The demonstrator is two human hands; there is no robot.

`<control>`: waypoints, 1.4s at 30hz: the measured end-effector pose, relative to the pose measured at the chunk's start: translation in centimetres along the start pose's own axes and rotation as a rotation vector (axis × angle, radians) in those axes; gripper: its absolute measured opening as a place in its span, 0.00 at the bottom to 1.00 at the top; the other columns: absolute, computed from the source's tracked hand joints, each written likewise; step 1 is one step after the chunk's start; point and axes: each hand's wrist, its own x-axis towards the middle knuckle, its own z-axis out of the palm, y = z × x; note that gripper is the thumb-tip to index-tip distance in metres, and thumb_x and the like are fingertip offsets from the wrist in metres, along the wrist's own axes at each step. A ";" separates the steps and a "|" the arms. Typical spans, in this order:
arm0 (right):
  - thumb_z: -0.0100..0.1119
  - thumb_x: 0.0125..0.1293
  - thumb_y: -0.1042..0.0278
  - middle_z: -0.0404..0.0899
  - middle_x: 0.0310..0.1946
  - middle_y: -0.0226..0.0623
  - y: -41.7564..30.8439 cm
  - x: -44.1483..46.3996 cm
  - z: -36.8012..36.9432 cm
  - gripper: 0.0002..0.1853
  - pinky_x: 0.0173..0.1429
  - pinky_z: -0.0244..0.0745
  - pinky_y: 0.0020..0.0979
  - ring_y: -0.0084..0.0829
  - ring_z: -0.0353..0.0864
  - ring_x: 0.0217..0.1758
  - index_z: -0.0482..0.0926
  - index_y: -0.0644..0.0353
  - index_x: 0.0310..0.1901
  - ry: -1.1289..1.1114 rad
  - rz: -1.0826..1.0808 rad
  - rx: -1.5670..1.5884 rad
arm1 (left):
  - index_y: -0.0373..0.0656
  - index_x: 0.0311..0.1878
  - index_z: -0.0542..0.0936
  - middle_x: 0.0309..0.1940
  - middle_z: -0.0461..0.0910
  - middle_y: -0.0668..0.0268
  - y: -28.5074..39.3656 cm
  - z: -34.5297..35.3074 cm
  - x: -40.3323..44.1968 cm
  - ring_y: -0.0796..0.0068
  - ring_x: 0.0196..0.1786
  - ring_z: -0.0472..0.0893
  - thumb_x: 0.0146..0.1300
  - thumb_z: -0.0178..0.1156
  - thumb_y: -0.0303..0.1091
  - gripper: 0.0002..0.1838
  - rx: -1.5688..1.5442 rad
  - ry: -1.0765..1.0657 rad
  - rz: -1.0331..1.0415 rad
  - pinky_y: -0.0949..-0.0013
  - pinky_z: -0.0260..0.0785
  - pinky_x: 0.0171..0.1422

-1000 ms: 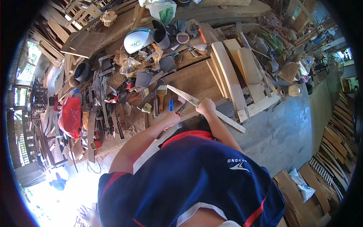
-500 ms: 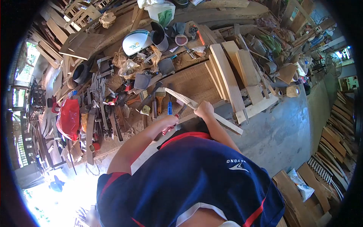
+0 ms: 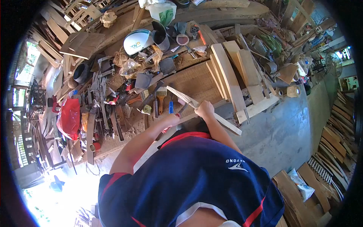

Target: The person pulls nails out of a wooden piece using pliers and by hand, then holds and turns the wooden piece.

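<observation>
My right hand is wrapped around the middle of a long, narrow strip of pale wood. The strip lies at a slant, its far end reaching over the bench and its near end beside my right forearm. In my left hand, the fingers are closed on a red-handled tool. Its dark, narrow front part points toward the strip beside my right hand; whether they touch I cannot tell. Just beyond my left hand lie a blue-handled tool and a paintbrush.
The cluttered workbench carries a white helmet, a dark bucket and several hand tools. Planks are stacked at its right. A red bag hangs at the left. More boards lie on the floor, lower right.
Both hands keep their grips. The strip's near end has shifted very slightly left, and my left hand sits a little further right and up. The whole view has moved slightly.
</observation>
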 end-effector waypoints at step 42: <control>0.64 0.44 0.57 0.81 0.34 0.50 -0.7 0.1 -0.5 0.17 0.47 0.77 0.38 0.44 0.81 0.41 0.82 0.62 0.31 0.044 -0.125 -0.029 | 0.43 0.30 0.68 0.21 0.65 0.72 1.2 -1.8 -2.4 0.78 0.24 0.66 0.61 0.51 0.34 0.07 -0.776 -0.782 -0.248 0.69 0.61 0.33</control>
